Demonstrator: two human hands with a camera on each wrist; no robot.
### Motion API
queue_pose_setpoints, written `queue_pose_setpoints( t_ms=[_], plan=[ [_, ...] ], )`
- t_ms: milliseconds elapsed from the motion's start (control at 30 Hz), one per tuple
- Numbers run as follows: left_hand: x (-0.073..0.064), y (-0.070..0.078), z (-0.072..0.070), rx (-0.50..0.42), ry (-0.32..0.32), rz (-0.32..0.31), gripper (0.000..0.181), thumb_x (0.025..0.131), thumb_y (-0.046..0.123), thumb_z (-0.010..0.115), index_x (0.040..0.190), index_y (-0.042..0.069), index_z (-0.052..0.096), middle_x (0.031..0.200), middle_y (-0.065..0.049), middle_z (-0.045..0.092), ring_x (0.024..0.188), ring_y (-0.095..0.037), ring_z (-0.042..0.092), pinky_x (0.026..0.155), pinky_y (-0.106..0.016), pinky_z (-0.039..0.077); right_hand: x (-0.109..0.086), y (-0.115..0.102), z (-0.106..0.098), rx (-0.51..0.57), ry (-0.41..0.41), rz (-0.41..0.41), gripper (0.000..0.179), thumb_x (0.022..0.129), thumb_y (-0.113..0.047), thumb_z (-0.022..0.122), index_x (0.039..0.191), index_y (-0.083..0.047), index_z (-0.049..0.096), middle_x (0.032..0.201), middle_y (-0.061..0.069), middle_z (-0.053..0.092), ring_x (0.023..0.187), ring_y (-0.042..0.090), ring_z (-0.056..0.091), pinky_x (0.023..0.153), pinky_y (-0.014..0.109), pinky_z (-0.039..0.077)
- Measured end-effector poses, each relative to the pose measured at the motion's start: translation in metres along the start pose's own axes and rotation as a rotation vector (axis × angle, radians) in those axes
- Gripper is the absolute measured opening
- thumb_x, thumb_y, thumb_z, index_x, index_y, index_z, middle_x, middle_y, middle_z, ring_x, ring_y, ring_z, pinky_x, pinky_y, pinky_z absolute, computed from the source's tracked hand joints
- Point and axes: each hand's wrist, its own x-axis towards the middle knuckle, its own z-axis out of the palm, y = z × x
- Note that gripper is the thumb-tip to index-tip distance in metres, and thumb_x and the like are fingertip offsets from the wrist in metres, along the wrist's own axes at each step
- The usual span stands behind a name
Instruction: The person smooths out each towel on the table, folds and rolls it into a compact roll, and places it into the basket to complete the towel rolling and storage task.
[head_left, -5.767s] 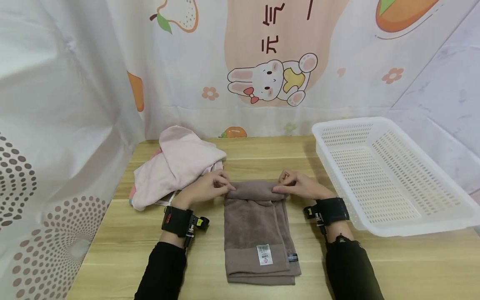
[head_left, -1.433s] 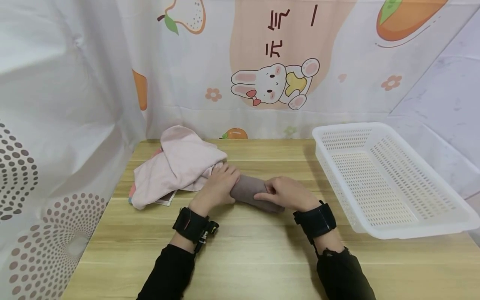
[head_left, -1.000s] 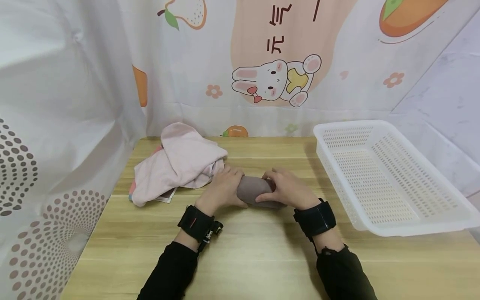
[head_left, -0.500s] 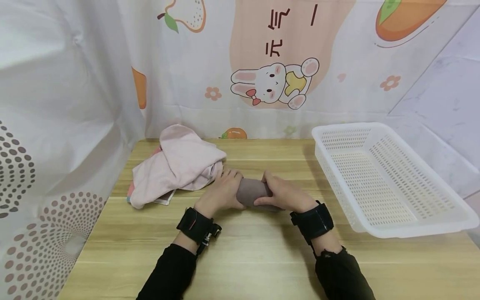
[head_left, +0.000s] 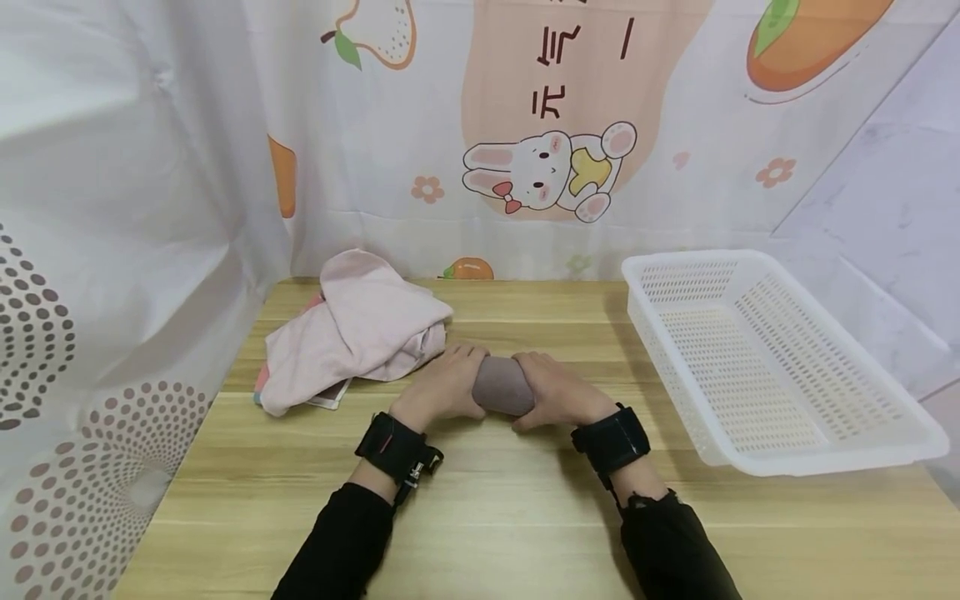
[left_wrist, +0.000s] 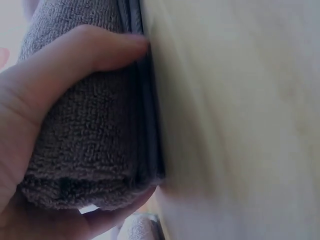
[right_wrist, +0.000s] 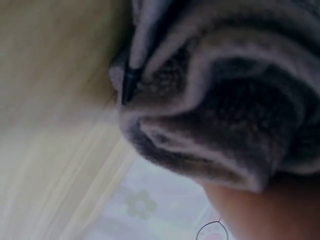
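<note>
A grey-brown towel (head_left: pixel 501 386), rolled into a short thick bundle, lies on the wooden table between the two hands. My left hand (head_left: pixel 442 387) grips its left end, thumb on the near side and fingers over the far side. On the other end my right hand (head_left: pixel 558 392) holds the roll the same way, thumb toward me. Close up in the left wrist view, the thumb presses across the terry surface of the towel (left_wrist: pixel 90 135) near its layered edges. The right wrist view shows the coiled end of the towel (right_wrist: pixel 200 110), with a small dark tag in its folds.
A crumpled pink towel (head_left: pixel 360 329) lies just left of the left hand, toward the back. On the right stands a white perforated plastic basket (head_left: pixel 720 442). Behind the wooden table (head_left: pixel 480 517) hangs a printed curtain (head_left: pixel 375 183).
The grey-brown towel, flat and only starting to be rolled at first, is now a full roll. Lately the right hand has shifted from the roll's near face to wrap its right end.
</note>
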Motion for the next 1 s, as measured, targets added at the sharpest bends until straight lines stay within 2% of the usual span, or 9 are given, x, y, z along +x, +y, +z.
queue_pose_setpoints(
  t_ms=[100,167,300,500,700,833,1000],
  plan=[
    [0.0,0.004,0.002,0.013,0.022,0.007,0.08,0.068,0.028,0.088,0.135,0.007,0.05,0.135,-0.013,0.054,0.128,-0.032,0.048,0.108,-0.043,0.04,-0.003,0.0,0.002,-0.047,0.032,0.021,0.081,0.06,-0.02,0.091,0.127,-0.005,0.049,0.111,0.009,0.058,0.103,0.026,0.055,0.091,0.044,0.047],
    [0.0,0.007,0.004,0.032,0.039,0.011,0.078,0.068,0.026,0.088,0.134,0.006,0.052,0.133,-0.013,0.055,0.125,-0.033,0.05,0.107,-0.044,0.04,-0.005,-0.001,0.004,-0.082,0.062,0.032,0.079,0.058,-0.019,0.09,0.125,-0.004,0.05,0.109,0.01,0.059,0.101,0.027,0.057,0.089,0.045,0.049],
    [-0.001,0.01,0.01,0.04,0.069,0.003,0.078,0.067,0.024,0.09,0.132,0.004,0.052,0.128,-0.014,0.058,0.12,-0.034,0.055,0.104,-0.045,0.043,-0.008,-0.004,0.012,-0.165,0.123,0.044,0.081,0.058,-0.027,0.091,0.124,-0.002,0.052,0.108,0.013,0.062,0.098,0.029,0.06,0.085,0.046,0.051],
    [0.002,0.006,0.012,-0.027,0.088,-0.005,0.076,0.062,0.023,0.091,0.127,0.006,0.055,0.118,-0.012,0.064,0.109,-0.031,0.061,0.094,-0.046,0.05,-0.007,-0.007,0.019,-0.238,0.172,0.069,0.085,0.059,-0.033,0.091,0.127,0.0,0.052,0.111,0.016,0.063,0.101,0.034,0.062,0.086,0.049,0.052],
    [0.009,0.002,0.004,0.008,0.072,0.006,0.076,0.062,0.024,0.091,0.126,0.007,0.056,0.116,-0.012,0.065,0.106,-0.031,0.062,0.09,-0.045,0.051,0.002,-0.007,0.011,-0.241,0.113,0.114,0.085,0.062,-0.034,0.09,0.129,-0.001,0.049,0.113,0.017,0.062,0.104,0.034,0.061,0.09,0.048,0.05],
    [0.006,0.0,-0.002,0.034,0.054,-0.006,0.077,0.063,0.028,0.091,0.128,0.007,0.056,0.117,-0.012,0.066,0.106,-0.03,0.063,0.089,-0.044,0.052,0.008,-0.01,0.007,-0.218,0.073,0.116,0.085,0.063,-0.035,0.089,0.13,-0.002,0.049,0.115,0.018,0.063,0.104,0.035,0.061,0.091,0.048,0.05],
    [0.006,0.005,-0.007,0.038,0.024,0.011,0.072,0.064,0.028,0.09,0.124,0.006,0.057,0.115,-0.012,0.067,0.103,-0.029,0.064,0.088,-0.042,0.053,0.009,-0.005,0.004,-0.13,0.04,0.112,0.074,0.063,-0.031,0.089,0.121,-0.006,0.052,0.11,0.011,0.065,0.099,0.029,0.063,0.088,0.043,0.052]
  ],
)
